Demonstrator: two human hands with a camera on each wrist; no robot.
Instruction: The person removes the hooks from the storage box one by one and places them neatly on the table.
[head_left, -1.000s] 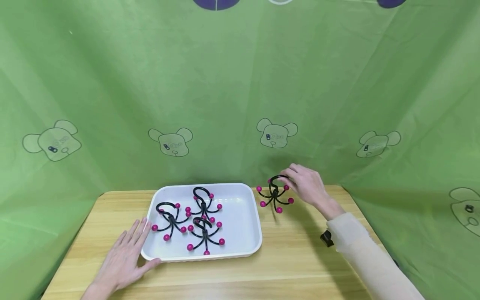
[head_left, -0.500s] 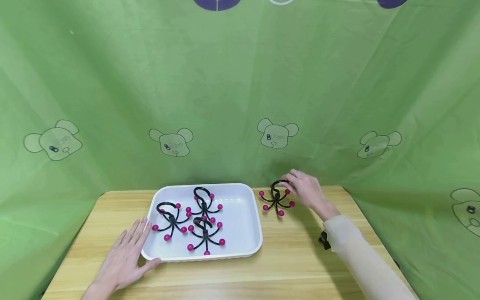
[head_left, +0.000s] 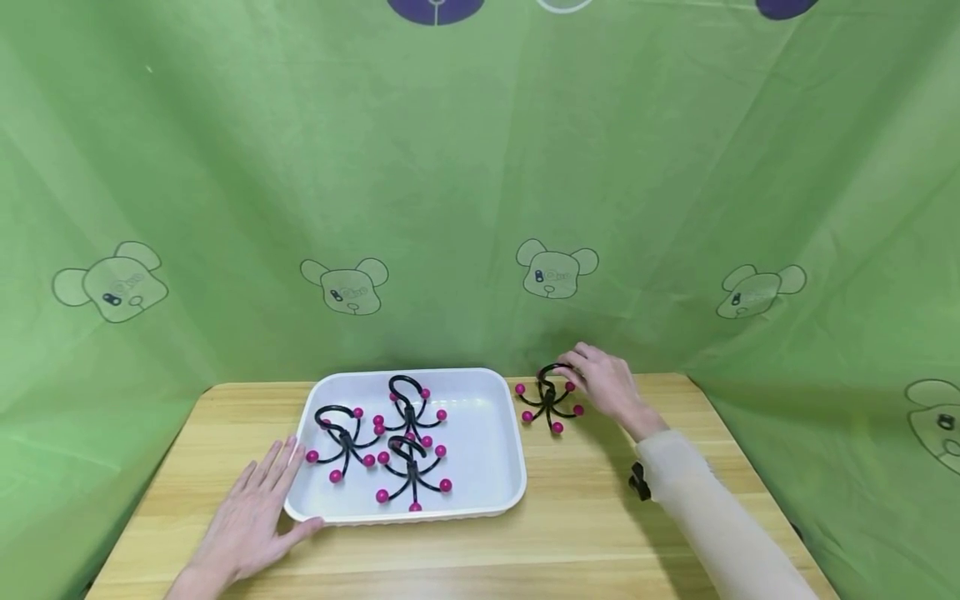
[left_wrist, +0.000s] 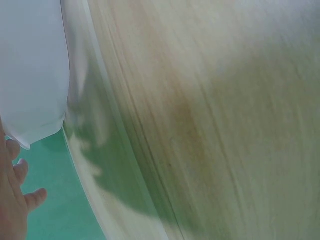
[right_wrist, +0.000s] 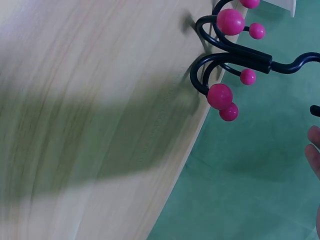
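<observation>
My right hand (head_left: 606,385) pinches the curved handle of a black claw massager (head_left: 550,398) with pink ball tips. It stands just right of the white tray (head_left: 480,467), legs down at the tabletop. In the right wrist view, the massager (right_wrist: 250,60) shows its bent legs over the wood, and only fingertips (right_wrist: 314,134) show by the handle's end. My left hand (head_left: 243,517) lies spread along the tray's left side, thumb at the front corner. Three similar massagers stand in the tray: one at left (head_left: 345,440), one at back (head_left: 408,412), one at front (head_left: 412,473).
The wooden table (head_left: 585,542) carries the tray left of its middle. Behind and at both sides hangs a green curtain (head_left: 450,167) with bear drawings. A black strap piece (head_left: 640,482) shows beneath the right sleeve (head_left: 705,500).
My right hand has come down with the massager, bringing its legs to the tabletop, then shifted it slightly left. My left hand and the three massagers in the tray keep their places.
</observation>
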